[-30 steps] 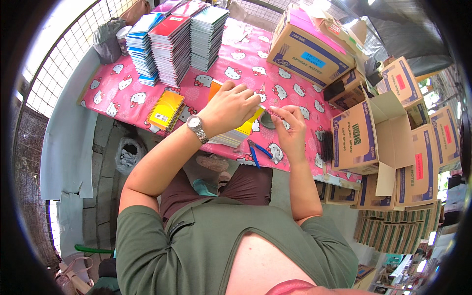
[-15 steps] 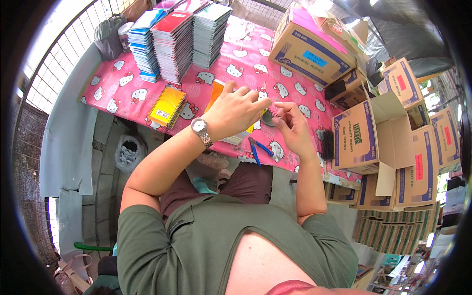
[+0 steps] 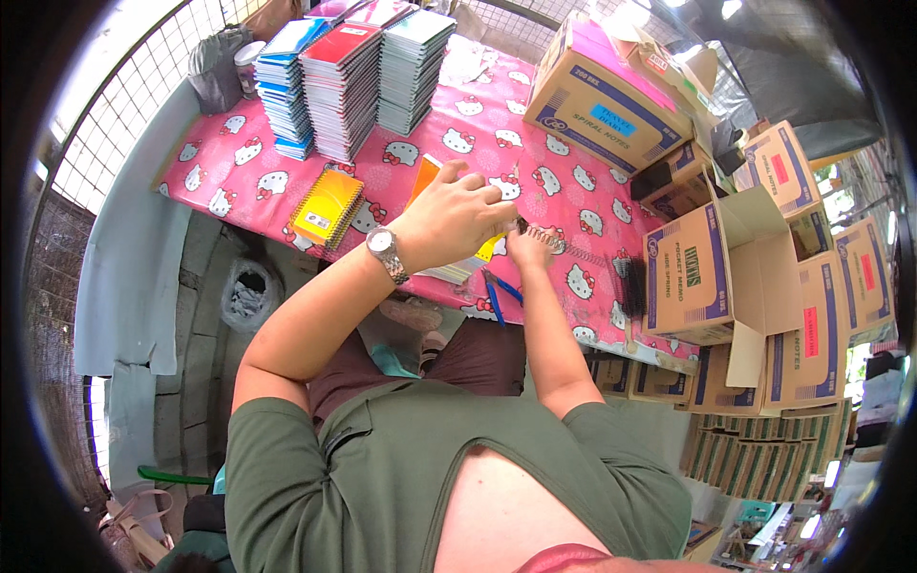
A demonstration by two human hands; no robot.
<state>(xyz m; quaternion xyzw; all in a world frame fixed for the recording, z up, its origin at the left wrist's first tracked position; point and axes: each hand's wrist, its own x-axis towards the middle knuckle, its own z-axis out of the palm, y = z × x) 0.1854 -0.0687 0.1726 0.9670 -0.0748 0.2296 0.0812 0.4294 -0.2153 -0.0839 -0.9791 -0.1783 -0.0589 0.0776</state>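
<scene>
Over the pink table, both my hands meet on a wire coil.

Nearest me, blue pliers (image 3: 499,294) lie at the table (image 3: 229,167) edge. My left hand (image 3: 457,216), watch on its wrist, curls over a small notebook (image 3: 457,267); my right hand (image 3: 527,246) pinches the wire coil (image 3: 546,237) just beside it. A yellow notebook (image 3: 327,206) lies left, notebook stacks (image 3: 353,76) and cardboard boxes (image 3: 611,91) beyond.

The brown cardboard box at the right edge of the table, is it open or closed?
Open: the cardboard box has its flap swung out to the right.
</scene>
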